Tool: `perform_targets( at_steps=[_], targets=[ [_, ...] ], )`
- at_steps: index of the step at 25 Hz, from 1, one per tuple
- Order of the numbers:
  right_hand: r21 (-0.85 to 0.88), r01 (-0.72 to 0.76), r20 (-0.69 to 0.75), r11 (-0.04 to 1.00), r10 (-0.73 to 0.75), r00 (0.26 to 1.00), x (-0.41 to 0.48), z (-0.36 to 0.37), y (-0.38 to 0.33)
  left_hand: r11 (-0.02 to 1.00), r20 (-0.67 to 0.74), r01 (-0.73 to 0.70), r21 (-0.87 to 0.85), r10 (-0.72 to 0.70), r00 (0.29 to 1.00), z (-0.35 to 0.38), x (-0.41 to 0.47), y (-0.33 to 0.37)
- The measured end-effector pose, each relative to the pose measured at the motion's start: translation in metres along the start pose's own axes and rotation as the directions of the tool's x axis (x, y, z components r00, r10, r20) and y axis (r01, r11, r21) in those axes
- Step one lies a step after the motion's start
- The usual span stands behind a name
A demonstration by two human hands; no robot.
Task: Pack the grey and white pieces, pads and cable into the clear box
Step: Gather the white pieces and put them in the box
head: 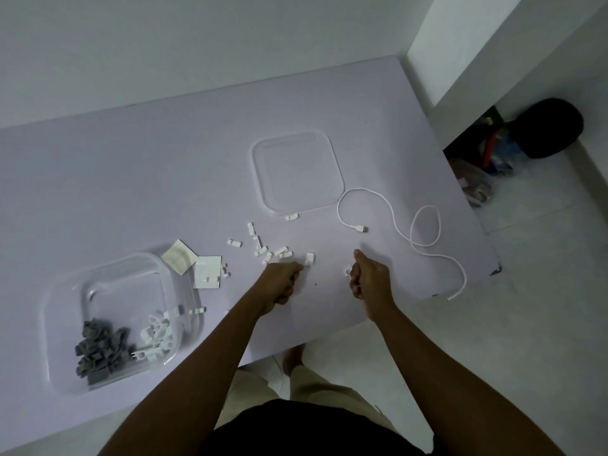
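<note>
Both hands curled over loose white clips on the table

The left hand (pixel 279 283) is fisted beside scattered white clips (pixel 273 251); the right hand (pixel 368 279) pinches a small white piece (pixel 347 273). The clear box (pixel 112 320), near left, holds grey pieces (pixel 98 352); the cable (pixel 394 222) lies far right.

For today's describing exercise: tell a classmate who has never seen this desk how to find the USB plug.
Start at the clear square lid lying flat near the middle of the table. Just right of its near corner a white cable curves round, ending in the USB plug. It alone has a metal tip; the small white pieces nearby are plain plastic.
</note>
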State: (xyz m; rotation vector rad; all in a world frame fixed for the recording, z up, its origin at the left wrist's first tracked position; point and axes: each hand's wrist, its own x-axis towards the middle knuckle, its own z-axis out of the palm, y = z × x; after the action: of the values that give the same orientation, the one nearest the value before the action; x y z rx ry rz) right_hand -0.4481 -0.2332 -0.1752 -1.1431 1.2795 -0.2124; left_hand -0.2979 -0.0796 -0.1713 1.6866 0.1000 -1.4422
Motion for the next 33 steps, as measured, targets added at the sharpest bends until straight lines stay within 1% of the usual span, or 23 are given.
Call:
perform_targets(
  at_steps=[1, 2, 3, 4, 5, 7, 9, 13, 15, 16, 18, 20, 22, 23, 24, 26, 27, 28, 29, 30, 31, 32, 33],
  targets=[
    [-0.141, 0.105, -0.067, 0.984, -0.116, 0.991, 0.005, -0.003, 0.005, 0.973, -0.072, -0.074, 0.218, 0.092, 0.993, 0.004, 0.004, 0.002],
    [-0.317, 0.203, -0.092, 0.926, -0.243, 0.966, 0.009, -0.007, 0.011, 0.876, -0.131, -0.141, 0.461, 0.224, 0.966, 0.009, 0.008, 0.003],
    [-0.470, 0.266, -0.060, 0.842, -0.331, 0.942, 0.010, -0.010, 0.017, 0.730, -0.162, -0.159, 0.664, 0.349, 0.923, 0.015, 0.010, 0.004],
    [-0.583, 0.287, -0.007, 0.760, -0.358, 0.934, 0.009, -0.011, 0.021, 0.597, -0.175, -0.144, 0.789, 0.442, 0.880, 0.021, 0.012, 0.007],
    [-0.656, 0.278, 0.029, 0.702, -0.344, 0.938, 0.007, -0.011, 0.024, 0.502, -0.163, -0.132, 0.854, 0.501, 0.850, 0.026, 0.015, 0.010],
    [-0.716, 0.241, 0.050, 0.655, -0.297, 0.954, 0.004, -0.010, 0.027, 0.389, -0.125, -0.097, 0.916, 0.508, 0.852, 0.038, 0.023, 0.016],
    [-0.742, 0.248, 0.072, 0.623, -0.294, 0.953, 0.003, -0.007, 0.029, 0.340, -0.100, -0.079, 0.937, 0.479, 0.872, 0.046, 0.033, 0.018],
    [-0.822, 0.288, 0.156, 0.491, -0.293, 0.943, 0.011, 0.001, 0.034, 0.288, -0.089, -0.044, 0.957, 0.434, 0.896, 0.051, 0.040, 0.010],
    [-0.833, 0.279, 0.165, 0.478, -0.266, 0.950, 0.017, 0.008, 0.032, 0.327, -0.086, -0.064, 0.943, 0.424, 0.901, 0.046, 0.037, 0.005],
    [-0.832, 0.266, 0.159, 0.487, -0.250, 0.955, 0.018, 0.011, 0.029, 0.397, -0.111, -0.077, 0.914, 0.429, 0.897, 0.041, 0.032, 0.005],
    [-0.795, 0.248, 0.140, 0.554, -0.230, 0.963, 0.021, 0.020, 0.022, 0.478, -0.154, -0.109, 0.871, 0.478, 0.864, 0.022, 0.014, 0.004],
    [-0.696, 0.245, 0.149, 0.675, -0.198, 0.969, 0.022, 0.031, 0.016, 0.427, -0.150, -0.118, 0.897, 0.544, 0.826, -0.006, -0.005, 0.004],
    [-0.520, 0.230, 0.212, 0.823, -0.137, 0.968, 0.016, 0.053, 0.011, 0.407, -0.183, -0.091, 0.909, 0.584, 0.791, -0.050, -0.031, 0.003],
    [-0.401, 0.184, 0.239, 0.898, -0.091, 0.967, 0.009, 0.068, 0.007, 0.416, -0.222, -0.066, 0.907, 0.604, 0.765, -0.075, -0.046, 0.002],
    [-0.276, 0.118, 0.265, 0.954, -0.043, 0.963, 0.001, 0.084, 0.003, 0.381, -0.240, -0.036, 0.924, 0.648, 0.723, -0.101, -0.062, 0.001],
    [-0.076, -0.017, 0.311, 0.997, 0.040, 0.949, -0.018, 0.115, -0.007, 0.360, -0.292, 0.057, 0.931, 0.641, 0.710, -0.149, -0.091, -0.012],
    [-0.014, -0.079, 0.341, 0.997, 0.079, 0.937, -0.027, 0.133, -0.011, 0.397, -0.353, 0.108, 0.911, 0.618, 0.703, -0.174, -0.104, -0.021],
    [0.032, -0.133, 0.366, 0.991, 0.112, 0.924, -0.034, 0.145, -0.015, 0.451, -0.400, 0.129, 0.883, 0.580, 0.709, -0.191, -0.115, -0.030],
    [0.071, -0.178, 0.389, 0.982, 0.137, 0.911, -0.041, 0.157, -0.017, 0.447, -0.413, 0.162, 0.880, 0.552, 0.724, -0.206, -0.122, -0.041],
    [0.101, -0.214, 0.414, 0.971, 0.155, 0.897, -0.050, 0.171, -0.020, 0.456, -0.409, 0.171, 0.873, 0.494, 0.767, -0.217, -0.131, -0.052],
    [0.124, -0.243, 0.438, 0.962, 0.166, 0.883, -0.058, 0.184, -0.022, 0.411, -0.360, 0.166, 0.896, 0.455, 0.815, -0.225, -0.138, -0.064],
    [0.142, -0.262, 0.460, 0.955, 0.171, 0.871, -0.066, 0.197, -0.024, 0.405, -0.300, 0.127, 0.905, 0.400, 0.866, -0.232, -0.142, -0.078],
    [0.155, -0.276, 0.474, 0.949, 0.174, 0.863, -0.075, 0.209, -0.026, 0.319, -0.216, 0.092, 0.943, 0.378, 0.900, -0.238, -0.140, -0.089]
  ],
)
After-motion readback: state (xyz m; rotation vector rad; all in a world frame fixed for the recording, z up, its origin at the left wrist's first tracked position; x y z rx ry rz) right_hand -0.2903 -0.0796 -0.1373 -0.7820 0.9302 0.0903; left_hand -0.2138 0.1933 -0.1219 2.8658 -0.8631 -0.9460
